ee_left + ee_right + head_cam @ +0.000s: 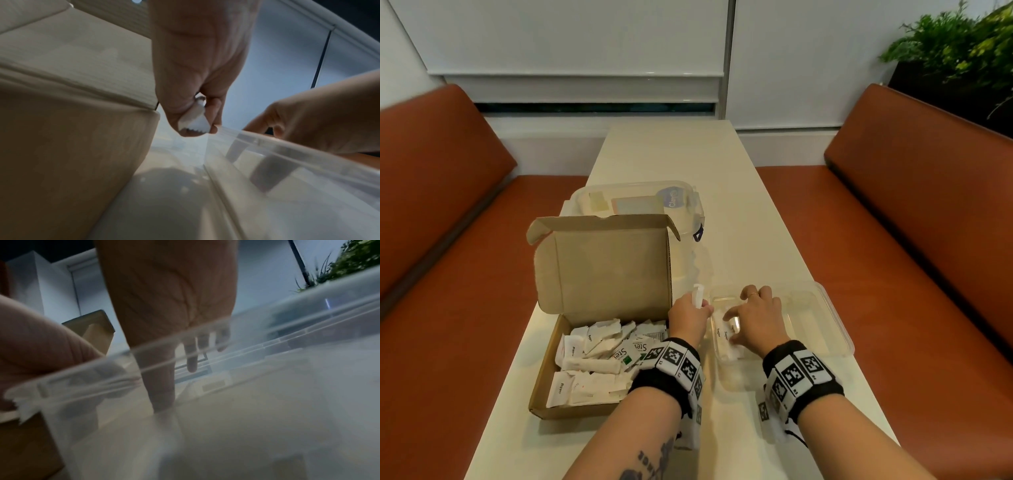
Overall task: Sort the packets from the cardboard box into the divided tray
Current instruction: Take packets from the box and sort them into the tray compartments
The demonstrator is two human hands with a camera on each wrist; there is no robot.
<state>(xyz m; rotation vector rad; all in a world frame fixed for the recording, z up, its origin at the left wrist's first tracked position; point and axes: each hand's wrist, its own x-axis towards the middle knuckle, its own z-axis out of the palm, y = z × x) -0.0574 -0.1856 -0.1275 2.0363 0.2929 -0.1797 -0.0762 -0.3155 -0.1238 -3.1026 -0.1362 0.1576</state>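
Note:
An open cardboard box [543, 387] on the left of the table holds several white packets [592, 356]. To its right stands the clear divided tray [835, 329], with a few sugar packets [724, 339] in its left compartment. My left hand [697, 308] pinches one white packet [697, 296] between the box and the tray's left rim; the left wrist view shows that packet [194, 123] between thumb and fingers. Inside the tray, my right hand [736, 318] has its fingers spread and touches the sugar packets. Its index finger [162, 394] reaches down to the tray floor.
A clear lidded container [640, 202] sits right behind the box's raised lid [602, 270]. The narrow cream table [688, 154] runs away from me between two orange benches [448, 240] [928, 222]. A plant [962, 51] stands at the far right.

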